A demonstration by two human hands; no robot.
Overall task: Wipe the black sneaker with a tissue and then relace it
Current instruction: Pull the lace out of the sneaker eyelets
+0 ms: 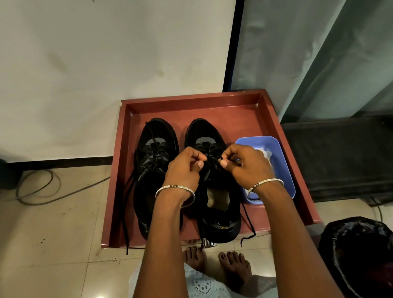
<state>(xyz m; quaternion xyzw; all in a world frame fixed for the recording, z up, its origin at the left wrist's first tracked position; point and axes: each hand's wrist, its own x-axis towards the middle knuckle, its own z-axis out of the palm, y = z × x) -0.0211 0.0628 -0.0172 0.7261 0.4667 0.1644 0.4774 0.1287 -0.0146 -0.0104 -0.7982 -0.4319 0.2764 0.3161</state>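
Both hands meet over the eyelets of the black sneaker (201, 130), which lies directly under them with its toe pointing away from the person. The left hand (185, 171) has its fingers curled and pinches a strand of the lace (211, 160) between thumb and forefinger. The right hand (246, 166) mirrors it, pinching the other strand just across the gap. The loose lace ends trail back past the right wrist and over the near edge of the red tray (187, 99) that holds everything.

Just left of the left hand lies a second sneaker (153, 152), its laces slack and spilling towards the person. Right of the right hand, partly hidden behind it and the wrist, sits a blue tub (283, 156) with a white tissue (265, 154) showing inside. The hands and forearms cover the middle of the sneaker, so the threading there cannot be seen. Each wrist carries a silver bangle (174, 189). Below the forearms two bare feet (235, 261) stand on the tiled floor; a black bin bag (363, 253) sits to the right of the right forearm, and a grey cable (40, 184) loops far left of the left hand
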